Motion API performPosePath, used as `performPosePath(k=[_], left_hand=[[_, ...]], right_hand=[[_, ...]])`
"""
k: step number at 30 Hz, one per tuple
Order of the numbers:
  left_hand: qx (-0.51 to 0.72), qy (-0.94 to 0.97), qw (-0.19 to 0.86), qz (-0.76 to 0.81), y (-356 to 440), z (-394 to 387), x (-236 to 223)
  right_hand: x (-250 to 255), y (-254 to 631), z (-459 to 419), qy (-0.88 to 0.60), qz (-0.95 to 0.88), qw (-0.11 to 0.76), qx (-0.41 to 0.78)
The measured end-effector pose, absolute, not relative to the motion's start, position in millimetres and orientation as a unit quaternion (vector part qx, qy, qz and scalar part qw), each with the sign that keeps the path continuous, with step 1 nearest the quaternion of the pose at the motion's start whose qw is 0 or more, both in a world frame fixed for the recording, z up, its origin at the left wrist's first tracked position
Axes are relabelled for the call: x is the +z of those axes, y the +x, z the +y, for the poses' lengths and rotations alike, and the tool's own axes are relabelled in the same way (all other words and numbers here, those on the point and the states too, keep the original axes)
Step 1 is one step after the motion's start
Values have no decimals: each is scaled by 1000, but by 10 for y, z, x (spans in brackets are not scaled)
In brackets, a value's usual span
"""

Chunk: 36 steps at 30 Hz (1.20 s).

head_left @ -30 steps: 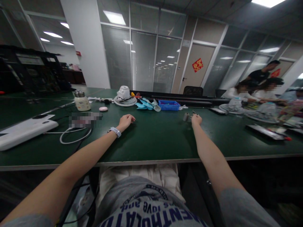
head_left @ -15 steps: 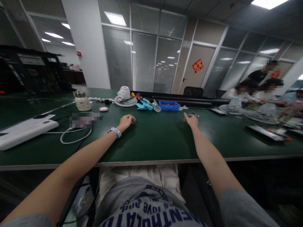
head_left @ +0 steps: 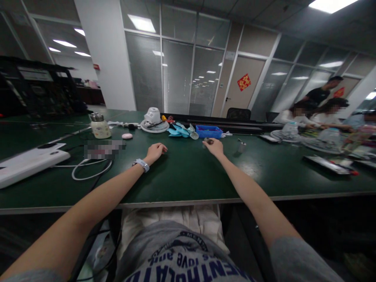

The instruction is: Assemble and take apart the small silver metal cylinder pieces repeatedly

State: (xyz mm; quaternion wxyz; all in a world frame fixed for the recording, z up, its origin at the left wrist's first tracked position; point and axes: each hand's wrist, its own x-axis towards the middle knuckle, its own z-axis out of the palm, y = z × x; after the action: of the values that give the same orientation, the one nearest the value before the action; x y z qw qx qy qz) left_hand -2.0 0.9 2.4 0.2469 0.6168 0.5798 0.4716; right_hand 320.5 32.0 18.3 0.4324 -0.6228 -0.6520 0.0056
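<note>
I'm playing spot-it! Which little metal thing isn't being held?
The lone metal piece on the green table, to the right of the right hand. The other one is in that hand, partly hidden.

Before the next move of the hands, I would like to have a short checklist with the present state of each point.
1. Right hand holds the small part: ok.
2. Held part's full shape visible: not ok, the fingers partly cover it.
3. Left hand empty: cannot tell, the palm is hidden.
4. Silvery part apart from both hands: ok.
5. Right hand not touching the blue tray: cannot tell.
</note>
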Motion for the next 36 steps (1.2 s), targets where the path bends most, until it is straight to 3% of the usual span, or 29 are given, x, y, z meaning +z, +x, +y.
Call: performPosePath(k=[7,17,23,36], left_hand=[[472,643,206,566,6,-37,50],[471,752,49,458,437,-174,205],[425,776,46,464,508,-197,191],[531,703,67,468,441,-246,316]], right_hand=[[32,2145,157,-463,-766,424,140],[-46,2119,30,-452,-767,433,141],[-50,2114,29,-459,-776,412,131],[10,2099,-61,-432,-802,397,116]])
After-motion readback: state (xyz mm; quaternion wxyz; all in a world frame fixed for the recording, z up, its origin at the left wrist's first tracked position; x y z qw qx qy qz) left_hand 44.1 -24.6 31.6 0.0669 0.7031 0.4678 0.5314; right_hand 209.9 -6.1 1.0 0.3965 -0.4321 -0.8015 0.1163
